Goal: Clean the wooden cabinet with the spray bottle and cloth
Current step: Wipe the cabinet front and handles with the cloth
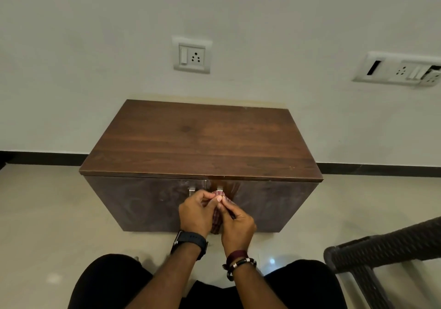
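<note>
Home room; wall sockets (192,55); wooden cabinet (200,141).

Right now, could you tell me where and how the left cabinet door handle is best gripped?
Grip the left handle on its flat metal strip, fingers hooking in from the front. It stands proud of the cabinet door just below the top edge, beside the left hand that holds the cloth.
</note>
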